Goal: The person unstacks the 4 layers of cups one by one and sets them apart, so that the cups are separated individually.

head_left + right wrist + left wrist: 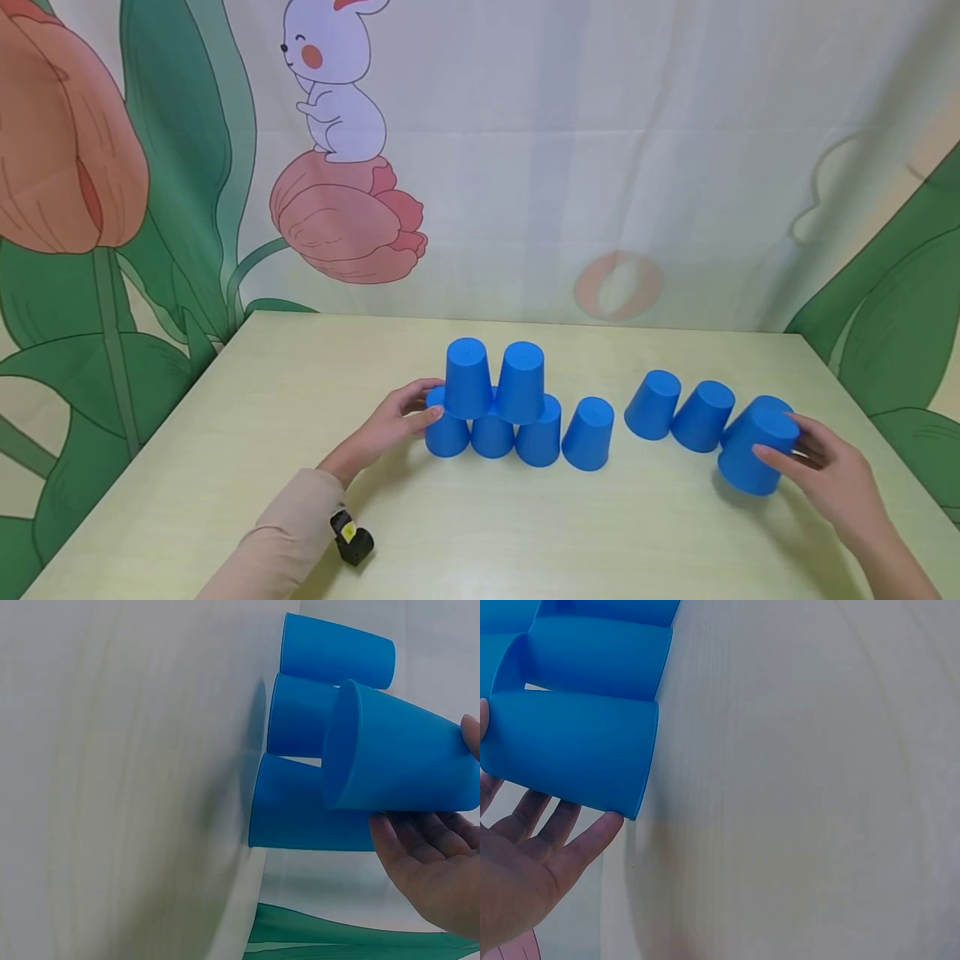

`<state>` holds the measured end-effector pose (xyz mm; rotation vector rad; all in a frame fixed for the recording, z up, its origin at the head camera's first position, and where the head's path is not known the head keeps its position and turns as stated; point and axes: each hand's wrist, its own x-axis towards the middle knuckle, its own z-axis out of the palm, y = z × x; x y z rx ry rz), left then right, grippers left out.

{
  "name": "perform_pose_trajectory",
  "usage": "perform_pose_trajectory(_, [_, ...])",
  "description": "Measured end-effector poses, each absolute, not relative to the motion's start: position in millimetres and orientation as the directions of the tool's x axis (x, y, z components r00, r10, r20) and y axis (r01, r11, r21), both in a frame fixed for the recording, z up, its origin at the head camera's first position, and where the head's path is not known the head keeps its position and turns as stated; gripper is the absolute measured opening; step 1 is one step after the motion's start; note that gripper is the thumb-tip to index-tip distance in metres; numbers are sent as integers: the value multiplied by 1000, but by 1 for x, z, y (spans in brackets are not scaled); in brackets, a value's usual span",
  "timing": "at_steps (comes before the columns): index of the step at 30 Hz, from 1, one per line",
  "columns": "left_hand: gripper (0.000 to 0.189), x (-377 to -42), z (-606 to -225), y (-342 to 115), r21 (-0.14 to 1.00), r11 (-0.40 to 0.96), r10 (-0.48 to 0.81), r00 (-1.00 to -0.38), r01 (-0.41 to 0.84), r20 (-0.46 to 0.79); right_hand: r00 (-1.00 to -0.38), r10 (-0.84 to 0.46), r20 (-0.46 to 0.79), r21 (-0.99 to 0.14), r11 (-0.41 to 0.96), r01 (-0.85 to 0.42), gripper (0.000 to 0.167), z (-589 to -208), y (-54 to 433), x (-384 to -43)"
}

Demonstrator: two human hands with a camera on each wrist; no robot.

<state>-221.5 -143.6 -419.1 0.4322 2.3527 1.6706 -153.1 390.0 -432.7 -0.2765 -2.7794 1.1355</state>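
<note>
Upside-down blue plastic cups stand on the table. Thumb in front and fingers behind, my left hand (390,423) holds the leftmost bottom cup (447,437) of a stack; its fingertips meet the cup's side in the left wrist view. Two upper cups (468,379) straddle three bottom ones. Just right of the stack is a single cup (588,435). On the right, my right hand (832,475) grips a blue cup (405,754) between thumb and fingers, raised and mouth down. It overlaps the nearest cup (300,814) of a row of three behind it.
The pale wooden table (525,533) ends at a printed curtain (525,167) with a rabbit and tulips. A small black object with a yellow label (351,537) is beside my left sleeve (285,529).
</note>
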Motion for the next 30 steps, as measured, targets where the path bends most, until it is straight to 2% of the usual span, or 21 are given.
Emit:
perform_pose_trajectory(10, [50,-221,-420,-144,945,303,386,-922,124,-3,-967,250,47,-714,686,142,79,-388,359,-125])
perform_pose_trajectory(24, [49,-221,-416,-142,945,308,379,-925,110,-16,-936,352,8,-720,652,239,83,-388,386,-123])
perform_pose_trajectory(30, [45,-209,-397,-138,943,316,381,-924,106,-24,-919,394,10,-714,646,270,83,-392,395,-122])
